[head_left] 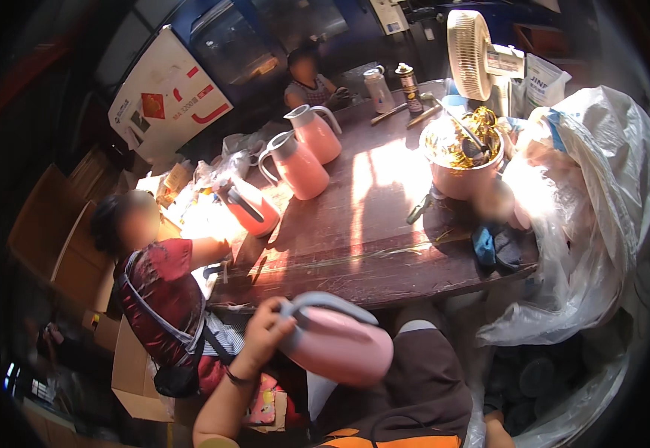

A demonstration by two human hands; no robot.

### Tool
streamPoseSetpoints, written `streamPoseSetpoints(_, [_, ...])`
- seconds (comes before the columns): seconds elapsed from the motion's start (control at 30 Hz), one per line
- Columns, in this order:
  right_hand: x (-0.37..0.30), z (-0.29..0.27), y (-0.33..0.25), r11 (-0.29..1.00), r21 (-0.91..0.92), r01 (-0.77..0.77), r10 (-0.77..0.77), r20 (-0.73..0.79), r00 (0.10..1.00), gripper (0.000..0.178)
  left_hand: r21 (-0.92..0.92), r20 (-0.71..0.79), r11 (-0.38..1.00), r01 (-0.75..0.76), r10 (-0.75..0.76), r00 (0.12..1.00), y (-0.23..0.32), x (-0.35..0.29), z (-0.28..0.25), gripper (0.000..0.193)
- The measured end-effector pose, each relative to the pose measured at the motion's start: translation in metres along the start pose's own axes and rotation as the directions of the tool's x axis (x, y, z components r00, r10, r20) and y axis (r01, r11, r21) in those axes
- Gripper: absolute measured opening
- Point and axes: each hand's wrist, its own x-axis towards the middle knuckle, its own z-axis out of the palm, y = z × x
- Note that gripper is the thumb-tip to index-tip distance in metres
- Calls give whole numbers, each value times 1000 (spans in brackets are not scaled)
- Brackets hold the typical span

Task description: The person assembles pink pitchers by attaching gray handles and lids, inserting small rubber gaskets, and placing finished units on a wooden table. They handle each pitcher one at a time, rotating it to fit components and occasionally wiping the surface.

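Observation:
My left hand (268, 328) is closed on the grey rim of a pink jug (347, 349) with a grey handle. The jug lies tilted on its side above my lap, its base pointing right. At the lower right, part of my right hand (496, 428) shows beside an open plastic bag (556, 407) of dark round pieces. Its fingers are hidden, so I cannot tell whether they hold anything. Two pink jugs, one nearer (302, 173) and one farther (320, 140), stand on the dark red table (384, 257). A third jug (253, 212) leans near a co-worker's arm.
A co-worker (164, 276) sits at the left; another person (311, 86) is across the table. A white bucket (459, 179) with gold ties, a fan (470, 56), a spray can (409, 86) and a clear bottle (377, 91) stand on it. A large plastic sack (608, 172) hangs at the right.

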Motion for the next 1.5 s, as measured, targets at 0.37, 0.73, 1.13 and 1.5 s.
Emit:
streamPoseSetpoints(0.37, [29, -48, 16, 930, -335, 153, -244, -248, 938, 57, -464, 68, 816, 344, -355, 933, -66, -63, 30, 34])
streamPoseSetpoints(0.73, [3, -60, 16, 935, 236, 264, -296, 114, 948, 74, -676, 46, 610, 413, -526, 850, -83, -71, 41, 38])
streamPoseSetpoints(1.13, [-245, -328, -166, 447, 336, 829, -464, -706, 536, 35, -894, -96, 419, 158, -524, 846, -92, -86, 83, 39])
streamPoseSetpoints(1.5, [-285, -254, -289, 17, 268, 963, -653, -727, 214, 55, -956, -153, 284, 74, -699, 698, -101, -132, 104, 40])
